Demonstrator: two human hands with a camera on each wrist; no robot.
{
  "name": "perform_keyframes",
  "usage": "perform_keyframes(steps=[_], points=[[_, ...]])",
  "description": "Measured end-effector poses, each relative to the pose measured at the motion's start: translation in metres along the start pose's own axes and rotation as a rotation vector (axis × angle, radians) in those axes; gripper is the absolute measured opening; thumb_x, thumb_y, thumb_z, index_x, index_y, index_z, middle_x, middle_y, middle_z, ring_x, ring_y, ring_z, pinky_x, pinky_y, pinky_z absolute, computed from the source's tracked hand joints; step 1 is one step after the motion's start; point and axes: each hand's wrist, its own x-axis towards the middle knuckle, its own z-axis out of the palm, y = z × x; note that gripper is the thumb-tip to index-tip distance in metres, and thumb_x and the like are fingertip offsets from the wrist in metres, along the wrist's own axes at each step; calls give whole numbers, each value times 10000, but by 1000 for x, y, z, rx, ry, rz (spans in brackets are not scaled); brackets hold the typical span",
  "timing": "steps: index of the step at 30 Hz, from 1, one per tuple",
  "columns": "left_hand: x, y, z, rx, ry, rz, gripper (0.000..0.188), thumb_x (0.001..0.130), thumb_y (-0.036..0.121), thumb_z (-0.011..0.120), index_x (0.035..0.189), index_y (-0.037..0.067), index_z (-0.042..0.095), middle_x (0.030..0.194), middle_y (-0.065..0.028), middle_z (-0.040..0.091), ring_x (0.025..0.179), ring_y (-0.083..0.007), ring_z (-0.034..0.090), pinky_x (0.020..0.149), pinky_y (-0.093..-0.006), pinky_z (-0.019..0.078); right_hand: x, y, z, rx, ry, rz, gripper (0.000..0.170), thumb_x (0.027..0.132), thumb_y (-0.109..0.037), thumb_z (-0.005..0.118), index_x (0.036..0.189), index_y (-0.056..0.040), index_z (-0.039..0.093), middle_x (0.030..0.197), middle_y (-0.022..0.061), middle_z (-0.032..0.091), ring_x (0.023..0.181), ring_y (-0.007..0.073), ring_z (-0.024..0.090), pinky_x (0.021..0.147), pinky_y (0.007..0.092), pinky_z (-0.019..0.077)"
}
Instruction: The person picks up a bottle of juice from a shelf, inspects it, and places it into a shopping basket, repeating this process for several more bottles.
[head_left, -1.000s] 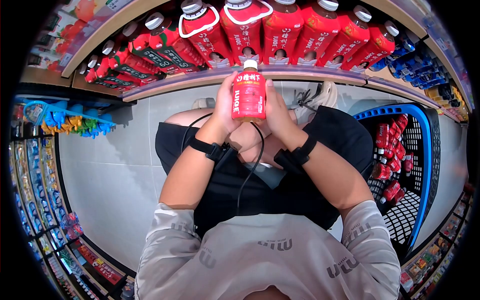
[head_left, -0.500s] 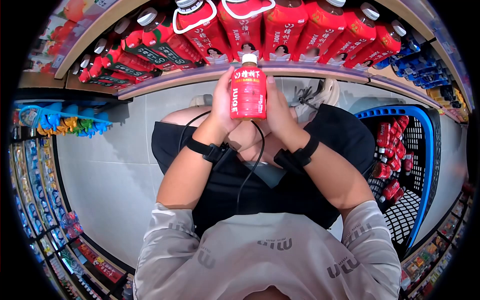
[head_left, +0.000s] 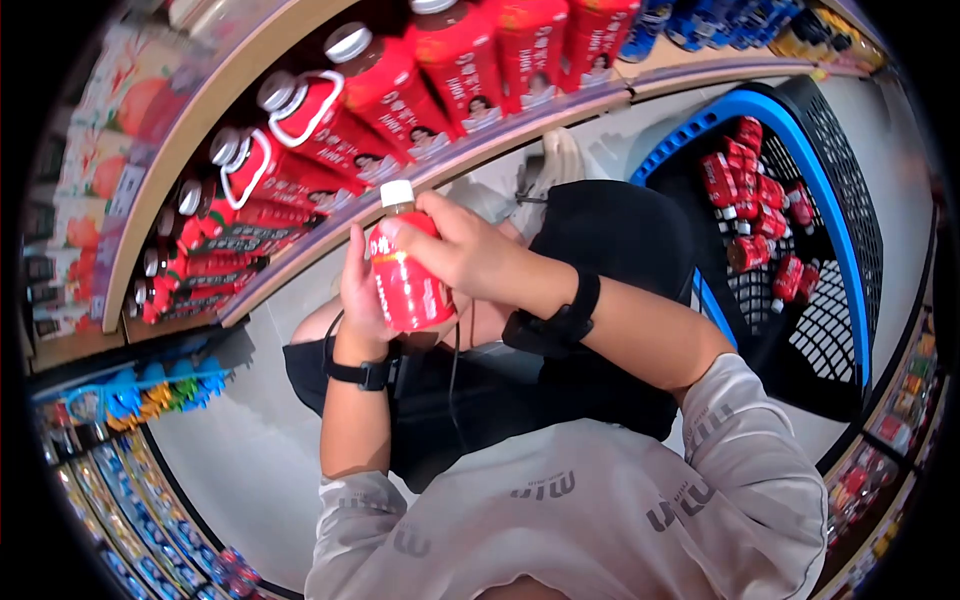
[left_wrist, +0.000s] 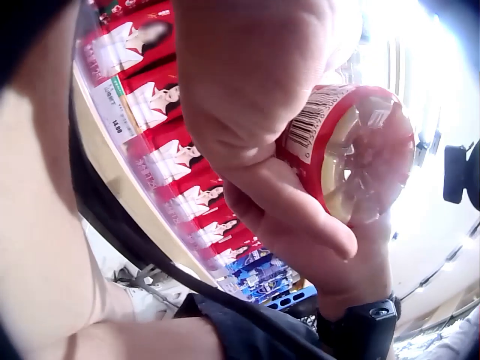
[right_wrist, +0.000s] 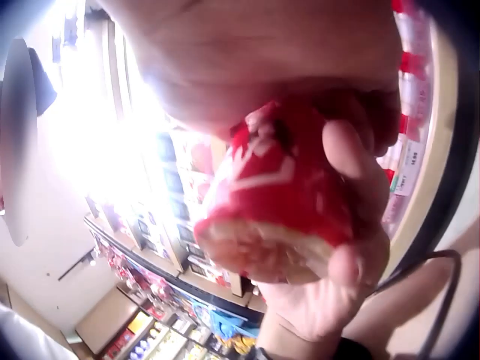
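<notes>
A small juice bottle [head_left: 412, 290] with a red label and a white cap is held between both hands, over the lap and close to the shelf front. My left hand [head_left: 362, 295] grips its left side, and its fingertips show against the label in the right wrist view. From the right, my right hand [head_left: 465, 245] holds the upper part, thumb lying across the label. The clear ribbed base [left_wrist: 369, 157] and a barcode [left_wrist: 311, 124] show in the left wrist view.
Large red juice bottles [head_left: 455, 60], some with white handles, line the shelf [head_left: 500, 135] ahead. A blue-rimmed basket [head_left: 845, 230] on the right contains several small red bottles [head_left: 765, 190]. Colourful hanging goods [head_left: 155, 390] are on the left, and a thin cable [head_left: 457, 390] hangs below the hands.
The view has turned left, with basket and shelf shifting across it. Both hands and the bottle have moved left, the bottle now tilts, and the right thumb has come across its label.
</notes>
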Motion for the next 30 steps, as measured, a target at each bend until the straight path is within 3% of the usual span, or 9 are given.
perform_keyframes(steps=[1, 2, 7, 13, 18, 22, 24, 28, 30], points=[[-2, 0, 1, 62, -109, -68, 813, 984, 695, 283, 1375, 9, 480, 1208, -216, 648, 987, -358, 702, 803, -465, 607, -8, -8, -8, -63, -18, 55, 550, 926, -451, 645, 1125, 57, 576, 1018, 271, 669, 932, 360, 683, 814, 388, 524], [-3, 2, 7, 207, -229, -168, 780, 1003, 660, 267, 1417, 21, 432, 1254, -209, 623, 969, -355, 701, 794, -461, 604, -25, -47, -22, -220, -54, 133, 494, 966, -365, 648, 1247, 28, 545, 1050, 128, 690, 991, 156, 666, 888, 288, 519], [20, -39, 78, 336, -176, -133, 551, 1064, 438, 356, 1507, 116, 298, 1337, -190, 553, 1052, -285, 664, 879, -396, 565, -82, -22, -66, 213, 268, -211, 333, 941, -185, 701, 1182, 16, 589, 1047, 54, 677, 973, 85, 632, 860, 276, 515], [81, -118, 170, 919, -440, -209, 424, 1062, 392, 455, 1324, 60, 426, 1218, -78, 554, 1118, -120, 572, 979, -262, 451, -147, -22, -148, 443, 737, -378, 370, 1010, -278, 489, 1203, 29, 567, 1116, 131, 661, 992, 169, 657, 891, 296, 511], [138, -203, 209, 1065, -478, -522, 675, 971, 479, 597, 1359, -35, 396, 1198, -147, 579, 1069, -165, 617, 890, -262, 501, -197, -3, -223, 579, 934, -275, 392, 1004, -357, 427, 1100, -14, 591, 1032, 122, 687, 935, 193, 681, 858, 320, 535], [172, -263, 223, 1250, -396, -548, 758, 909, 455, 671, 1385, -55, 376, 1172, -171, 601, 1035, -224, 647, 856, -295, 527, -210, 20, -274, 667, 1251, -173, 383, 1025, -376, 432, 1163, -49, 576, 1063, 114, 690, 964, 215, 687, 880, 367, 544], [185, -301, 215, 1691, -340, -112, 814, 838, 401, 740, 1387, -69, 368, 1176, -191, 620, 1011, -263, 666, 840, -333, 543, -212, 42, -302, 617, 1303, -155, 407, 1042, -368, 391, 1199, -41, 575, 1105, 124, 687, 1005, 250, 673, 916, 399, 530], [221, -331, 220, 1468, -287, -343, 781, 783, 284, 794, 1372, -48, 402, 1166, -204, 640, 1075, -285, 652, 895, -351, 526, -207, 73, -351, 646, 1347, -224, 399, 1055, -355, 378, 1235, -47, 557, 1221, 126, 649, 1144, 265, 617, 1017, 425, 472], [246, -345, 212, 1332, -495, 53, 658, 759, 179, 802, 1308, -21, 500, 1167, -215, 649, 1131, -279, 631, 930, -348, 509, -205, 80, -369, 524, 1282, -347, 450, 1050, -439, 453, 1275, -67, 572, 1284, 68, 617, 1161, 211, 594, 981, 384, 489]])
